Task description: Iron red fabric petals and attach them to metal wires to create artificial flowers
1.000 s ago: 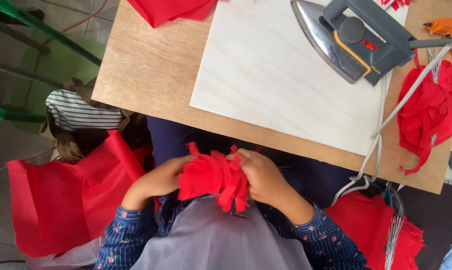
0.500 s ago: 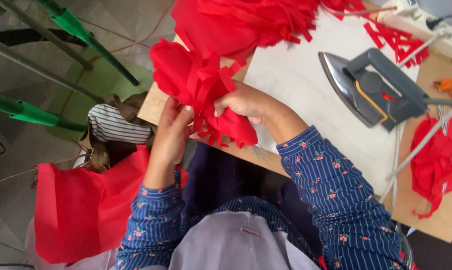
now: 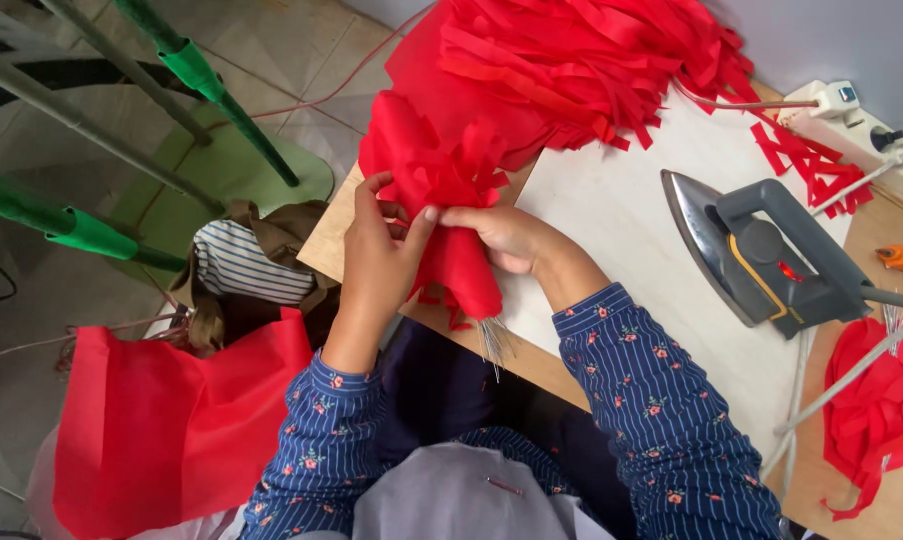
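Table: my wooden table (image 3: 876, 235), with a white board (image 3: 631, 215) laid flat across its middle.
Far side: a big heap of red strips (image 3: 581, 60) spills over the board's far edge.
Right: grey iron (image 3: 766, 250) lying on the board, near loose red scraps (image 3: 806, 165).
Far right corner: a white power strip (image 3: 871, 135).
Near right: crumpled red fabric (image 3: 876, 410) on bare wood.

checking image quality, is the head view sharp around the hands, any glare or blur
Head view: soft, even daylight, faint shadows; left hand, right hand and red bundle are in focus; mild sheen on the iron soleplate, no harsh glare; edges bend slightly from the wide lens.
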